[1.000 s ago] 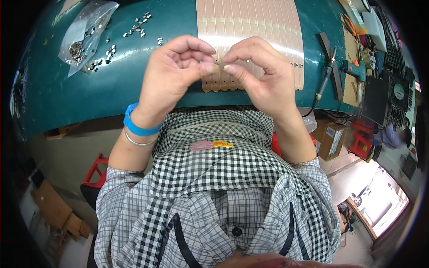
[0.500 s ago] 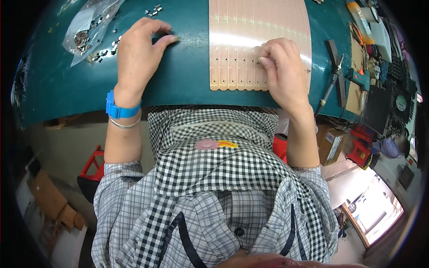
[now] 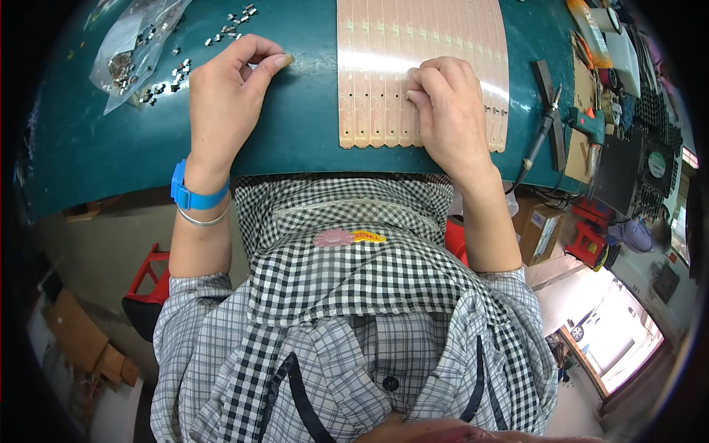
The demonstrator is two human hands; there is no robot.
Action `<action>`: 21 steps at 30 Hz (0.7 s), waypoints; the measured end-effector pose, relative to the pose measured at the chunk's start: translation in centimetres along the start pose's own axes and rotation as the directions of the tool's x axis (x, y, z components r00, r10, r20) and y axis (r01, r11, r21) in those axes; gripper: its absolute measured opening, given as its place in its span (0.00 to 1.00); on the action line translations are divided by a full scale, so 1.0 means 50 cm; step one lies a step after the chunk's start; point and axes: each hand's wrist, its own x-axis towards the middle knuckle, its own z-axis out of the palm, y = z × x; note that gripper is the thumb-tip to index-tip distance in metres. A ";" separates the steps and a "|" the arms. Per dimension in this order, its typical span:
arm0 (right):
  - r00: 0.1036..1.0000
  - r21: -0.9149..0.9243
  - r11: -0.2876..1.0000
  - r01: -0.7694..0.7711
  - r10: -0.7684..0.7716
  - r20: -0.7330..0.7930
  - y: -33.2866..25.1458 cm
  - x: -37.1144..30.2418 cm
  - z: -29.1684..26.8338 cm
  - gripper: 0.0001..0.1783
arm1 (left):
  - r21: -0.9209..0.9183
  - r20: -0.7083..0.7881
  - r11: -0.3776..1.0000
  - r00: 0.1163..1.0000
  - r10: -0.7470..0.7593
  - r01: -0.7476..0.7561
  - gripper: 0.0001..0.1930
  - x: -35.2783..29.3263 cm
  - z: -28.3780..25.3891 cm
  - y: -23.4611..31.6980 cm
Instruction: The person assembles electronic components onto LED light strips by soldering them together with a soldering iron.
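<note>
A pale pink panel of long, narrow circuit-board strips (image 3: pixel 369 118) lies on the green tabletop, with a row of small dark holes near its close end. Over the panel's middle, my right hand (image 3: pixel 452 111) has thumb and fingertips closed in a pinch; any small part between them is hidden. Small metal components (image 3: pixel 496 111) sit on the strips to its right. My left hand (image 3: pixel 225 100), with a blue wristband, is held above the table left of the panel. Its thumb and forefinger are pressed together, and their contents cannot be made out. Loose small metal components (image 3: pixel 221 34) lie beside it.
A clear plastic bag (image 3: pixel 133 55) with more components lies at far left. To the right are a soldering iron (image 3: pixel 543 136), a dark bar (image 3: pixel 545 81), a green glue gun (image 3: pixel 588 124) and a spool (image 3: pixel 607 21). The table's front edge runs close to my apron.
My right hand has moved slightly left over the panel, uncovering components on the right strips. My left hand stays pinched near the same place. The whole view has shifted a little.
</note>
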 end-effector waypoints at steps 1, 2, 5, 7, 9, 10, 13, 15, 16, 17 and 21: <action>1.000 -0.007 1.000 0.004 -0.004 0.002 -0.002 0.001 0.001 0.08 | -0.002 -0.003 1.000 1.000 -0.002 0.002 0.04 -0.003 0.000 0.000; 1.000 -0.008 1.000 0.007 -0.007 0.005 -0.003 0.002 0.002 0.08 | -0.027 0.006 0.999 1.000 -0.022 0.022 0.04 -0.006 -0.001 0.001; 1.000 -0.016 1.000 0.019 -0.019 0.016 0.001 0.003 0.002 0.07 | -0.093 0.032 0.995 0.999 -0.036 0.039 0.05 -0.008 0.006 0.010; 0.999 -0.049 0.998 0.032 -0.032 0.011 0.003 0.004 0.006 0.07 | -0.133 0.044 0.991 0.999 -0.028 0.034 0.05 -0.009 0.007 0.012; 1.000 -0.068 0.997 0.026 -0.025 0.017 -0.008 0.005 0.008 0.08 | -0.208 0.100 0.975 0.994 -0.052 0.072 0.06 -0.010 0.005 0.012; 1.000 -0.085 0.996 0.020 -0.018 0.021 -0.013 0.005 0.009 0.08 | -0.208 0.099 0.975 0.994 -0.053 0.072 0.06 -0.011 0.008 0.012; 1.000 -0.117 0.993 0.024 -0.024 0.004 -0.018 0.006 0.008 0.09 | -0.487 0.113 0.870 0.993 -0.025 0.078 0.08 -0.011 0.009 0.021; 1.000 -0.120 0.993 0.011 -0.011 0.002 -0.021 0.004 0.006 0.08 | -0.574 0.413 0.741 0.905 -0.105 0.348 0.09 -0.007 -0.013 0.038; 1.000 -0.122 0.993 -0.001 0.001 0.003 -0.022 0.003 0.006 0.08 | -0.574 0.410 0.743 0.907 -0.102 0.343 0.09 -0.010 -0.013 0.043; 1.000 -0.122 0.993 0.002 -0.003 -0.002 -0.019 0.001 0.006 0.08 | -0.631 0.446 0.664 0.888 -0.112 0.401 0.08 -0.014 -0.008 0.049; 0.998 0.011 1.000 -0.026 0.026 -0.057 -0.007 -0.001 -0.007 0.09 | -0.720 0.547 0.438 0.829 -0.120 0.538 0.07 -0.027 0.009 0.063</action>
